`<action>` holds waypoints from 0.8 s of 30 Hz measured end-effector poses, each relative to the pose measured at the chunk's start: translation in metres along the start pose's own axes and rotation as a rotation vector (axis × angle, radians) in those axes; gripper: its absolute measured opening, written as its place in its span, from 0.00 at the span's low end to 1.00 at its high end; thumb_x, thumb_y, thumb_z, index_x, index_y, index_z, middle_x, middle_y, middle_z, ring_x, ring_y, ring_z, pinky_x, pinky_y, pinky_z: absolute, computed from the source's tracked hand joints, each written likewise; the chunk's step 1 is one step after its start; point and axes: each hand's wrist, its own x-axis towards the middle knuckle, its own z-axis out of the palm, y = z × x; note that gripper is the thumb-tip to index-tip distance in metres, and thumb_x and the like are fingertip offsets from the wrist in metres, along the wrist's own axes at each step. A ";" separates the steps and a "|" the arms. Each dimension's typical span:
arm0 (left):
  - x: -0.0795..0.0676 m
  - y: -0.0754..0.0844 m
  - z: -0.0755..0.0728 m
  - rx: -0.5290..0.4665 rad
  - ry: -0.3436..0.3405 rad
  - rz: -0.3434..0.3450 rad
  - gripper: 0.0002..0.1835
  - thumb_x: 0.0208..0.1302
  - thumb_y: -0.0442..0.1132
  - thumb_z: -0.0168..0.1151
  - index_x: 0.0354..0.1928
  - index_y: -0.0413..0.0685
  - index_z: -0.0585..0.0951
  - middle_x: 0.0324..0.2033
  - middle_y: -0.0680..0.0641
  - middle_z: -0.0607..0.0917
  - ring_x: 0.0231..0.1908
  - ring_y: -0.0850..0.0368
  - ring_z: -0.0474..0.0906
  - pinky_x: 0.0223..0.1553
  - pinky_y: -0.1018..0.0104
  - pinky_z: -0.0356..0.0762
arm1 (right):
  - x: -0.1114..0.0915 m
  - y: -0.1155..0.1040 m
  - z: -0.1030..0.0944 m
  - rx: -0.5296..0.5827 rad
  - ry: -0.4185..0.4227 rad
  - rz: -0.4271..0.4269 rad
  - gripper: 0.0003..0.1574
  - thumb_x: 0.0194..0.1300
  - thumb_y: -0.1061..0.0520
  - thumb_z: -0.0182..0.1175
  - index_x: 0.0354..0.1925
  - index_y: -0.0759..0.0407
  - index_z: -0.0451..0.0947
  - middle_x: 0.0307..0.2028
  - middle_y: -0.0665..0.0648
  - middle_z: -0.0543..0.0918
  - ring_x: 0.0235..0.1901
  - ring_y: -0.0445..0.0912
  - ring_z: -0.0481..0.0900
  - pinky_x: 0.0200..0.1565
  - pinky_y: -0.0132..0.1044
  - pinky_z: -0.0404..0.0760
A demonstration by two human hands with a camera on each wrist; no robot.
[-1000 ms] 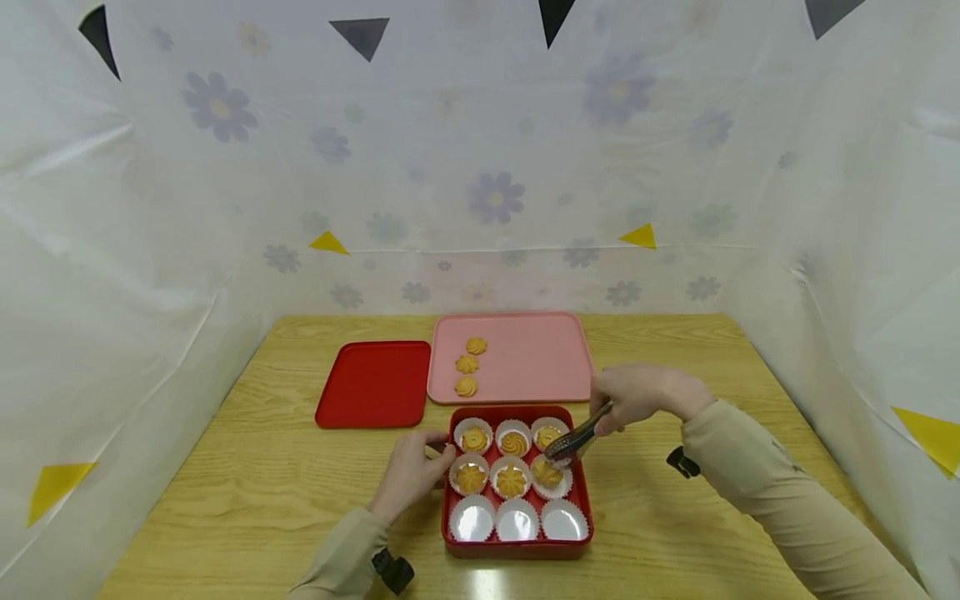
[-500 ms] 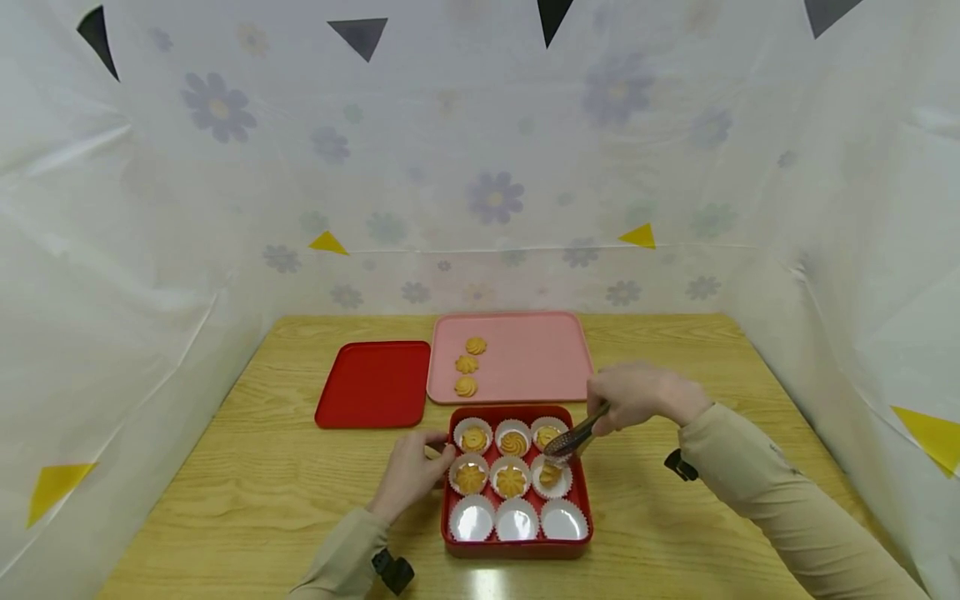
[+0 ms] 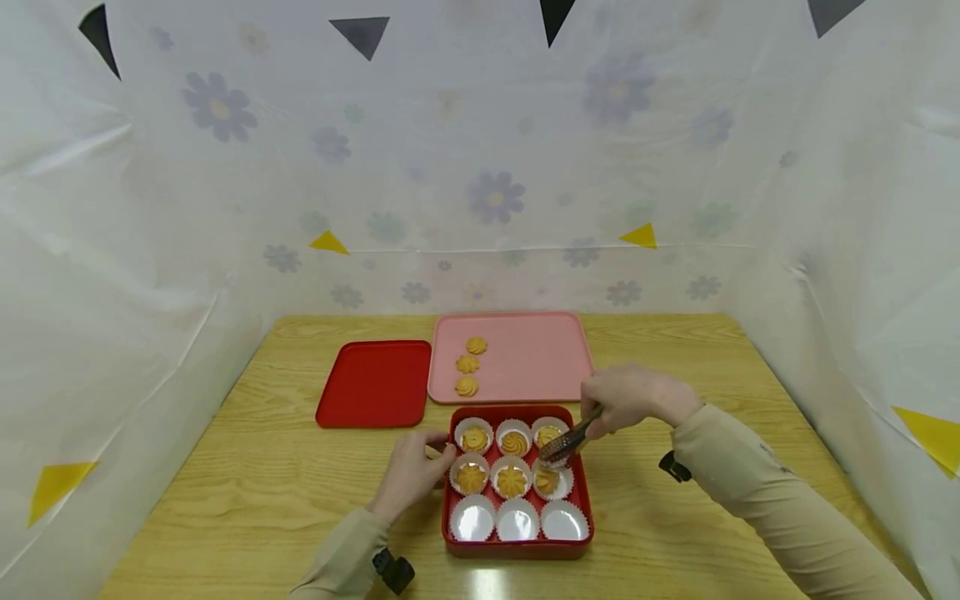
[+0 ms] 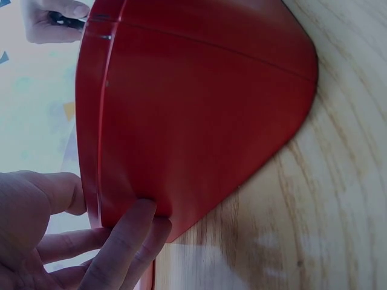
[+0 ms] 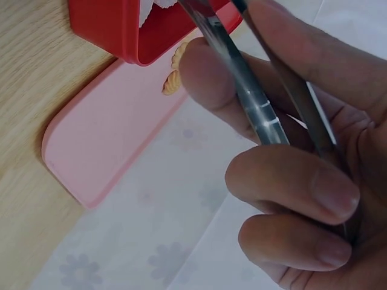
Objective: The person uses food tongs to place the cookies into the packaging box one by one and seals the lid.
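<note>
My right hand [image 3: 626, 398] grips metal tongs [image 3: 573, 437], and their perforated tips hang over the right-hand paper cups of a red box [image 3: 517, 552]. A piped golden cookie [image 3: 546, 481] lies tilted in the middle row's right cup, right below the tips, which overlap its cup. In the right wrist view, fingers curl round both arms of the tongs [image 5: 254, 103]. My left hand [image 3: 415, 471] holds the box's left side. Seen from the left wrist, the thumb is at the rim and the fingertips [image 4: 142, 211] press the outer wall of the red box [image 4: 199, 109].
Behind the box, a pink tray [image 3: 532, 358] carries three cookies [image 3: 467, 364] along its left part. A flat red tray [image 3: 375, 383] lies to its left. Cookies sit in the box's back and middle rows, and bare white cups [image 3: 517, 521] line the front row.
The tongs and right hand have shifted slightly left. The cookie under the tips stood narrow half a second ago and now shows a broader face, nearer the cup's left side.
</note>
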 end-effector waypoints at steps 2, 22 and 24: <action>0.000 0.000 0.000 0.001 0.001 0.000 0.13 0.64 0.34 0.62 0.47 0.34 0.85 0.34 0.42 0.87 0.24 0.63 0.79 0.24 0.73 0.78 | 0.000 -0.002 -0.001 -0.002 -0.007 0.005 0.07 0.61 0.50 0.70 0.27 0.46 0.83 0.26 0.43 0.77 0.25 0.37 0.69 0.28 0.30 0.66; 0.000 0.001 0.000 0.022 0.017 0.014 0.13 0.63 0.34 0.62 0.47 0.34 0.86 0.34 0.43 0.88 0.26 0.61 0.79 0.27 0.73 0.77 | -0.004 -0.006 -0.002 -0.009 0.020 0.029 0.10 0.59 0.50 0.72 0.31 0.49 0.80 0.28 0.44 0.77 0.28 0.39 0.68 0.31 0.32 0.68; 0.000 0.001 0.000 0.022 0.018 0.014 0.13 0.63 0.34 0.62 0.46 0.34 0.86 0.34 0.43 0.88 0.27 0.61 0.79 0.27 0.73 0.77 | -0.005 -0.005 -0.002 -0.001 0.025 0.028 0.09 0.59 0.50 0.72 0.32 0.49 0.80 0.29 0.44 0.77 0.28 0.39 0.69 0.32 0.32 0.68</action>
